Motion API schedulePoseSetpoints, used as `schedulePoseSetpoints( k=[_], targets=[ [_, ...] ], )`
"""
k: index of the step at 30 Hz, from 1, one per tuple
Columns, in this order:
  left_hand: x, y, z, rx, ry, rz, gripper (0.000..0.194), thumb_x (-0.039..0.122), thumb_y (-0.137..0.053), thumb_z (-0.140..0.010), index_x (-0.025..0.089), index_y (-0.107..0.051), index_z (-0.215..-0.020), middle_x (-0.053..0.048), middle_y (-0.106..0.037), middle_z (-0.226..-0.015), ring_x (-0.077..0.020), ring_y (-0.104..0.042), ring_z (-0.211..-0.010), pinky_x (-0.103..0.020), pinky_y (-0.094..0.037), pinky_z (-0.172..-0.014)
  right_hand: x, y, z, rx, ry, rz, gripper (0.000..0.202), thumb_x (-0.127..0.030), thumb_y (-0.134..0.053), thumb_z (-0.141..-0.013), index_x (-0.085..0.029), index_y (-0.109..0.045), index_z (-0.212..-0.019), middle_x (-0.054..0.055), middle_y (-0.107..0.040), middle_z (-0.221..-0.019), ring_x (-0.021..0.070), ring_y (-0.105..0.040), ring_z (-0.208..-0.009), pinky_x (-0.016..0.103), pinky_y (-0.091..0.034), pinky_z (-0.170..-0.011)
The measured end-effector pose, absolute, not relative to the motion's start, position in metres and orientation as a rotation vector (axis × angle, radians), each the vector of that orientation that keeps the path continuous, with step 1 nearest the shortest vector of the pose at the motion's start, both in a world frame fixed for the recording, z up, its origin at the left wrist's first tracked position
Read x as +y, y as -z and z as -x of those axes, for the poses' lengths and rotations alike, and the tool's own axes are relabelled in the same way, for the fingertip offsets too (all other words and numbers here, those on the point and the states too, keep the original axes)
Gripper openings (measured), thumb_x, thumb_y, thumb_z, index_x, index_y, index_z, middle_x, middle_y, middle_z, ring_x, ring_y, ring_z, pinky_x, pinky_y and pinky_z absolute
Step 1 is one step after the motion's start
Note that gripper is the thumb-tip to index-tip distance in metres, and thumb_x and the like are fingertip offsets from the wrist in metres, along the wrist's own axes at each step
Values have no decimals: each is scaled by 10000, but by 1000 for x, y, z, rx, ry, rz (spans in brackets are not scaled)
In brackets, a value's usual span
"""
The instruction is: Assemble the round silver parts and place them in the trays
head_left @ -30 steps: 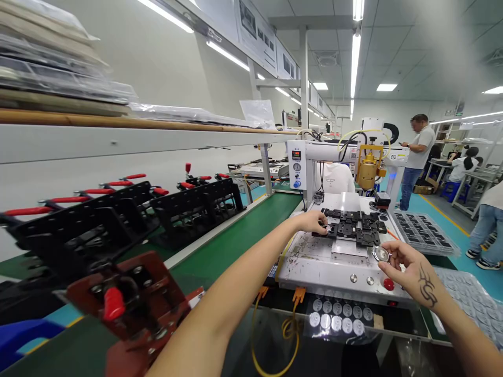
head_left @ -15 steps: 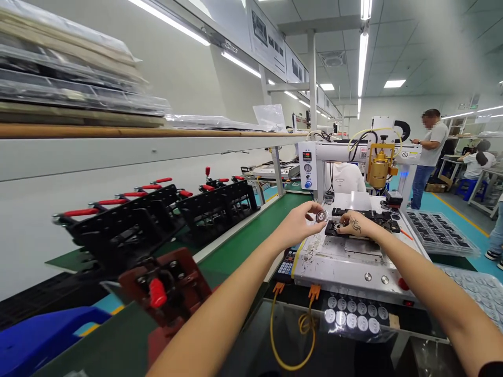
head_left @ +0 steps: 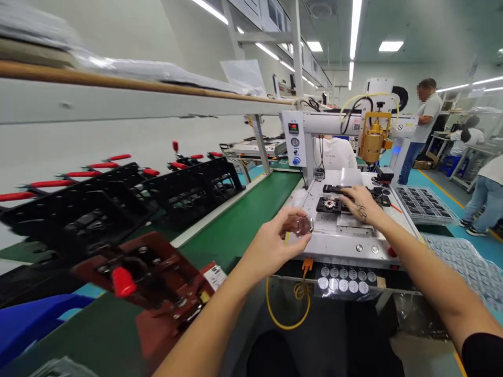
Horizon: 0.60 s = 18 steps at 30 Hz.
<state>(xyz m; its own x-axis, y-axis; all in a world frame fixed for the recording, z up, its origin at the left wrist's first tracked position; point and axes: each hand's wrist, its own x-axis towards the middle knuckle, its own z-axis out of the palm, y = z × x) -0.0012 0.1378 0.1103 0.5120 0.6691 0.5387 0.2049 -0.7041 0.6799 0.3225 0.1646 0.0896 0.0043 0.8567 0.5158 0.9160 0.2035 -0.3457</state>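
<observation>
Between thumb and fingers, my left hand [head_left: 275,240] holds a small round clear part [head_left: 305,225] in front of the machine's left edge. My right hand [head_left: 359,203] is over the black fixture [head_left: 329,204] on the white machine bed [head_left: 326,230], its fingers spread and bent at the fixture's middle. Whether its fingertips touch the fixture is hard to tell. A round metallic piece sits in the fixture's left block. Above and behind my right hand hangs the machine's gold-coloured head [head_left: 373,144].
A red-brown clamp press [head_left: 157,277] stands left of my left forearm. Black jigs with red handles [head_left: 188,183] line the left side. Clear trays [head_left: 424,204] lie right of the machine. A yellow cable [head_left: 288,327] hangs in front. Other people are beyond.
My left hand has drawn back from the fixture toward me, still holding the round part. My right hand has let go of the fixture's left block and shifted right. The view has moved too.
</observation>
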Motion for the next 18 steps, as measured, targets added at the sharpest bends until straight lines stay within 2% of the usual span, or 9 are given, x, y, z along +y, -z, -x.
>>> schedulePoseSetpoints(
  k=[2, 4, 7, 10, 12, 15, 18],
  targets=[
    [123, -87, 8, 772, -1147, -2163, 351, 284, -737, -869, 235, -638, -1202, -37, -757, -1005, -196, -743, -882, -340, -625, -843, 111, -78, -350, -1718, 216, 1656, 338, -389, -525, -1083, -195, -732, -1265, 148, -692, -1185, 309, -599, -1165, 448, -439, -1063],
    [111, -61, 16, 828, -1153, -2142, 340, 277, -739, -866, 249, -650, -1192, -42, -767, -1006, -207, -756, -862, -336, -637, -809, 52, -58, -377, -1553, 324, 1697, 306, -412, -517, -1074, -199, -726, -1146, 139, -678, -1113, 319, -591, -1110, 476, -441, -1024],
    [100, -27, 13, 826, -1061, -2107, 317, 261, -736, -863, 247, -665, -1172, -43, -783, -987, -217, -767, -850, -336, -648, -789, -14, -17, -405, -1289, 460, 1795, 343, -564, -662, -973, -222, -681, -957, 92, -655, -1002, 308, -590, -1016, 469, -454, -964],
    [94, -3, -13, 744, -878, -2055, 325, 254, -738, -849, 228, -667, -1166, -48, -794, -1010, -223, -772, -910, -356, -645, -856, -40, 19, -407, -1159, 471, 1888, 432, -645, -696, -924, -218, -628, -908, 85, -624, -969, 312, -571, -1003, 486, -456, -960],
    [92, 13, -36, 658, -725, -2052, 356, 237, -751, -827, 228, -672, -1174, -53, -799, -1071, -231, -771, -979, -378, -630, -924, -43, 36, -392, -1110, 481, 1863, 402, -609, -691, -949, -213, -627, -956, 91, -614, -976, 311, -561, -995, 494, -464, -952],
    [90, 40, -66, 493, -523, -2082, 379, 193, -762, -801, 241, -676, -1167, -77, -777, -1265, -263, -739, -1174, -424, -580, -1059, -43, 55, -355, -1342, 281, 1770, 227, -449, -607, -1051, -230, -663, -1032, 96, -639, -985, 293, -593, -953, 465, -502, -901],
    [90, 66, -88, 391, -449, -2125, 373, 161, -786, -779, 246, -666, -1123, -100, -708, -1449, -308, -592, -1440, -485, -443, -1237, -40, 75, -322, -1677, 2, 1676, 195, -326, -544, -1091, -266, -729, -1069, 82, -695, -995, 265, -647, -946, 412, -551, -863]
  ],
)
